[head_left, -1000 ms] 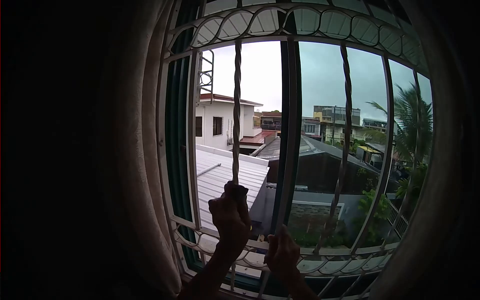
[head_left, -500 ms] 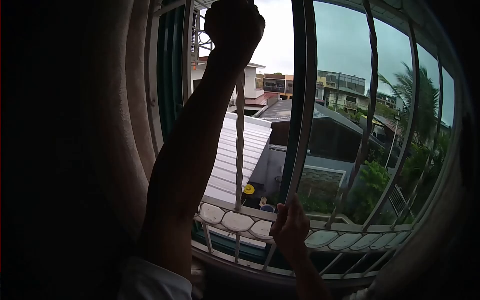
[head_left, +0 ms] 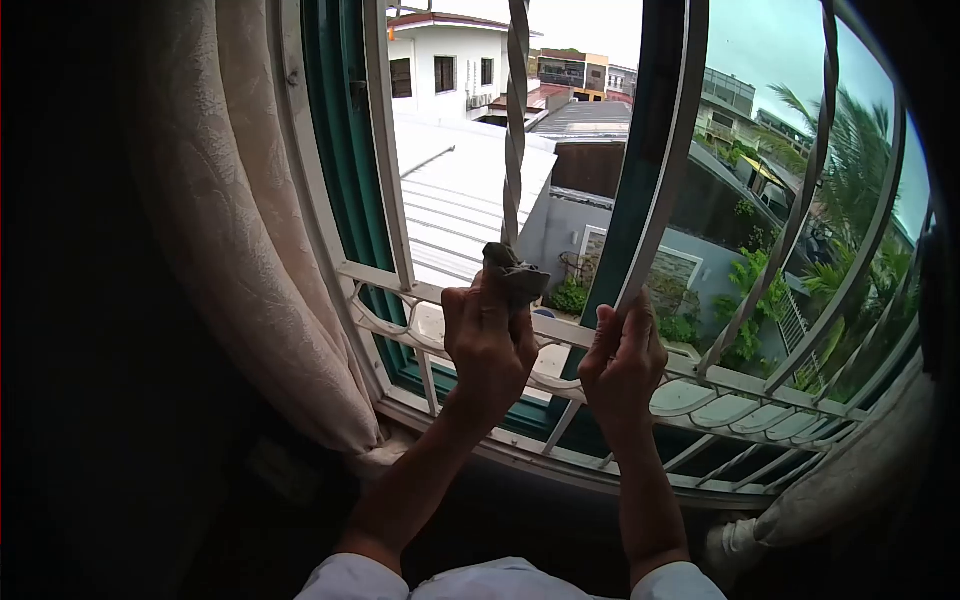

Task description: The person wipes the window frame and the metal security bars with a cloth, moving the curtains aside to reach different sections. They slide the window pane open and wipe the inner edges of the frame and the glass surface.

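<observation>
Left hand (head_left: pixel 487 340) clutches cloth (head_left: pixel 512 272) — raised (fisted).

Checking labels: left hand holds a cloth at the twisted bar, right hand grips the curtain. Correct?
No. The head view shows the right hand gripping the upright window bar, not the curtain; the left hand does hold the cloth at the twisted bar.

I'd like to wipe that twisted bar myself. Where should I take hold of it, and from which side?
Take the twisted bar on its free upright stretch above the lower rail, from the room side. It is thin and clear all round, so a hand can close round it through the cloth, as the left hand does at its foot. The right hand grips the straight bar.
</observation>
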Tool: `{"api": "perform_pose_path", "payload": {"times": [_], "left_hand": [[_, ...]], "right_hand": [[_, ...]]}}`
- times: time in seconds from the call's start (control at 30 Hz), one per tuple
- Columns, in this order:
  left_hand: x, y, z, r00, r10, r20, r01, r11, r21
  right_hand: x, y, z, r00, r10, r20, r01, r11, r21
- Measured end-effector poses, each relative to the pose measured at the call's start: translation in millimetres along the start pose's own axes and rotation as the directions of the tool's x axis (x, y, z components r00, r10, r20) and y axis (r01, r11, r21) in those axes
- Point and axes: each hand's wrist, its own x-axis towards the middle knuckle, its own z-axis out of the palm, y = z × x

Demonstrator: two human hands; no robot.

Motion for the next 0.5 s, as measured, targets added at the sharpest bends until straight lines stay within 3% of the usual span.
{"api": "perform_pose_path", "payload": {"times": [0.03,0.1,0.2,0.23,0.3,0.4,0.5], "left_hand": [[-0.7,-1.0,-5.8,1.000,-0.009,-0.005,0.009,1.000,0.011],[1.9,-8.3,-20.8,0.992,-0.091,0.084,0.105,0.978,-0.181],[-5.7,-27.7,-44.3,0.947,-0.220,-0.236,0.195,0.973,-0.123],[-7.1,-41.7,-42.2,0.949,-0.211,-0.235,0.187,0.975,-0.119],[-5.3,-73.0,-32.0,0.987,-0.125,-0.098,0.148,0.946,0.290],[17.9,-84.0,-14.1,0.989,-0.097,-0.110,0.117,0.972,0.203],[87.2,-81.3,-6.7,0.980,0.007,-0.198,0.037,0.975,0.219]], "right_hand": [[0.3,0.2,-0.3,1.000,-0.003,-0.007,0.003,1.000,0.021],[-0.4,2.2,-2.4,1.000,-0.004,0.019,0.003,0.999,0.032],[-2.5,4.4,-2.7,0.999,0.002,0.032,-0.004,0.999,0.049],[-2.3,2.1,-2.8,0.999,0.018,0.030,-0.019,1.000,0.024],[-1.5,-0.2,-1.9,1.000,-0.002,0.010,0.003,0.999,-0.038],[-3.0,2.7,0.7,1.000,-0.019,-0.012,0.018,0.999,-0.049],[-5.1,5.6,4.1,0.999,-0.031,-0.024,0.029,0.998,-0.055]]}}
